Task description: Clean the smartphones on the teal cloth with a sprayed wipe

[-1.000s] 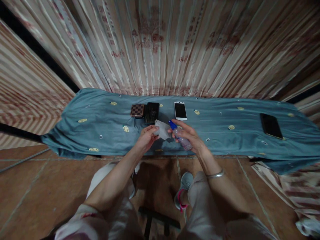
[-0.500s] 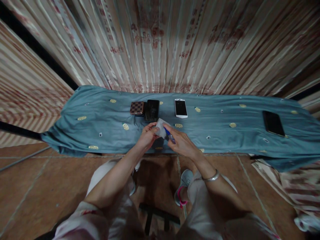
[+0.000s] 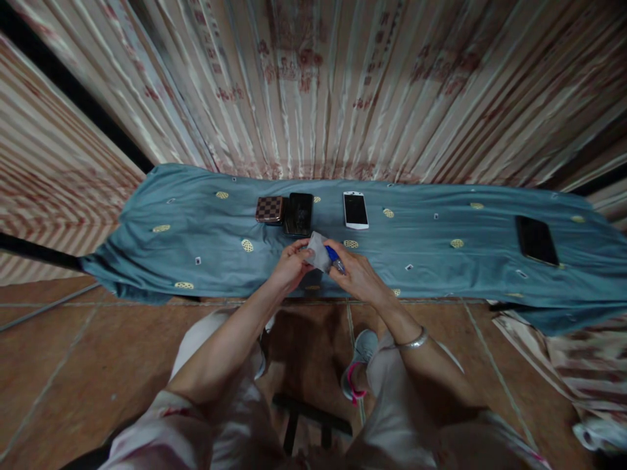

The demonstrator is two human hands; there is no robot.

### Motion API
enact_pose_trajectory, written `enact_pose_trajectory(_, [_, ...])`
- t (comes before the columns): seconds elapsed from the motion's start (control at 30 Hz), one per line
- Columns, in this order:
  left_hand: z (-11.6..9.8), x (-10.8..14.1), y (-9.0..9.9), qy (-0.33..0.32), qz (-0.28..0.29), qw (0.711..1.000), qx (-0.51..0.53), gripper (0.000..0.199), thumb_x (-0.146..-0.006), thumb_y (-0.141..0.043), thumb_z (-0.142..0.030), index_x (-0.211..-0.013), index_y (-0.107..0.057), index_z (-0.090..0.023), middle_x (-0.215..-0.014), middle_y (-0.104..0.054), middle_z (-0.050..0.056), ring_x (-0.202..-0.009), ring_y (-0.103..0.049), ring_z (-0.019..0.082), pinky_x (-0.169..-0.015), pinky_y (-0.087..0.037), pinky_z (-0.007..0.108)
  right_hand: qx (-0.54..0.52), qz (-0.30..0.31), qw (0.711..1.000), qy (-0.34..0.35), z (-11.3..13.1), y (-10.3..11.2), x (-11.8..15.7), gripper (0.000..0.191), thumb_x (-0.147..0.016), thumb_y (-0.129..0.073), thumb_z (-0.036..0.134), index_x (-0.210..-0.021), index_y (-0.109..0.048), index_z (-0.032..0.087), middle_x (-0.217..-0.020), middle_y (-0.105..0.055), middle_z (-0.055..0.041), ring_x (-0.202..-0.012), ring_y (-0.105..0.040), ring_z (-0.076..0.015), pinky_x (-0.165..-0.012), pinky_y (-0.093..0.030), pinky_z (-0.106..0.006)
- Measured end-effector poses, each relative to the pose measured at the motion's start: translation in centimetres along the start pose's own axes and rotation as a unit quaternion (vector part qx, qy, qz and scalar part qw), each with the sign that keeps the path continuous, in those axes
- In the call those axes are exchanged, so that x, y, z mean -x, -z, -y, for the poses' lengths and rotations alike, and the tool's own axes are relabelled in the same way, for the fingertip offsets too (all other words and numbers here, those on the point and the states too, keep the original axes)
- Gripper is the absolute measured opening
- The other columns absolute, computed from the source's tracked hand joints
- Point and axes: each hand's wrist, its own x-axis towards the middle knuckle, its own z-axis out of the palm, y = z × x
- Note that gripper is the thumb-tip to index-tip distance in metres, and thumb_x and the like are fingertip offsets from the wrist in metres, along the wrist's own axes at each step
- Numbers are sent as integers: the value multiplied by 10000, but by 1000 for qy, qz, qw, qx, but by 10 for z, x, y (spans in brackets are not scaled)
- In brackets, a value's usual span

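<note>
Over the front part of the cloth-covered table, my left hand [image 3: 292,264] pinches a small pale grey-white cloth or tissue [image 3: 319,253]. My right hand [image 3: 356,271] is closed around a small object with a blue top [image 3: 333,253] and a clear-looking lower part; what it is I cannot make out. The blue part is beside the right edge of the pale piece. Just beyond my hands lie a black phone-like device [image 3: 298,214], a brown checkered case [image 3: 269,209] and a white phone [image 3: 355,210] with a dark screen.
The table bears a blue-green cloth [image 3: 421,261] with yellow patterns. A black tablet-like device [image 3: 536,240] lies at its right. Behind it hangs a striped curtain [image 3: 313,98]. Below are my legs and a dark stool-like frame [image 3: 312,416] on the tiled floor.
My right hand has shifted its hold on the blue-topped object, and more of the blue part shows. My left hand has stayed nearly in place.
</note>
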Motion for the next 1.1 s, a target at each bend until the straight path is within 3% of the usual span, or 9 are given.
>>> enact_pose_trajectory(0.4, [-2,1,3,-3,11,1000,-2,278,-540,-683,-134,-812,-627,-132,-665,-654,-6,-566,-590,116,-551,-500,249,-8,8,1000,-13,2,0,-3,475,-787,-480,143,-1260,-485,192,-869,-655,-46,-682,-585,-180,-684,-435,-281])
enact_pose_trajectory(0.5, [-2,-1,4,-3,9,1000,-4,274,-548,-671,-129,-818,-621,-136,-663,-654,-4,-555,-591,121,-559,-502,263,-13,20,1000,-14,2,8,-3,528,-798,-474,162,-1324,-446,198,-963,-669,-60,-747,-610,-188,-719,-442,-290])
enact_pose_trajectory(0.6, [-2,-3,4,-4,-7,1000,7,266,-557,-648,-116,-817,-605,-148,-660,-660,-1,-552,-600,128,-568,-506,277,14,33,997,-69,-3,22,-1,648,-797,-469,173,-1427,-319,155,-1021,-678,-93,-796,-629,-209,-751,-452,-312])
enact_pose_trajectory(0.7, [-2,-3,4,-6,-21,1000,14,259,-572,-629,-106,-823,-595,-158,-656,-660,-2,-557,-607,128,-586,-507,285,87,55,983,-155,-16,35,2,706,-784,-482,172,-1450,-264,86,-898,-703,-105,-758,-648,-239,-728,-461,-322])
enact_pose_trajectory(0.77, [-2,-1,3,-5,-17,1000,17,249,-577,-617,-96,-817,-592,-156,-638,-651,-6,-552,-604,125,-598,-508,291,138,56,973,-178,-28,39,5,636,-791,-467,146,-1410,-343,71,-956,-705,-139,-867,-660,-261,-782,-461,-322])
enact_pose_trajectory(0.9, [-6,4,3,-3,-4,1000,23,246,-555,-605,-92,-795,-603,-146,-595,-634,-14,-528,-590,128,-610,-510,305,222,32,956,-189,-52,36,6,596,-790,-442,51,-1382,-380,33,-1297,-558,-223,-1167,-560,-280,-960,-409,-323])
enact_pose_trajectory(1.1, [-9,10,1,-11,19,1000,22,220,-516,-607,-115,-733,-626,-146,-564,-627,-14,-524,-577,122,-600,-496,277,204,5,955,-215,-67,34,4,621,-776,-477,36,-1389,-378,49,-1360,-499,-240,-1250,-500,-299,-1018,-395,-381])
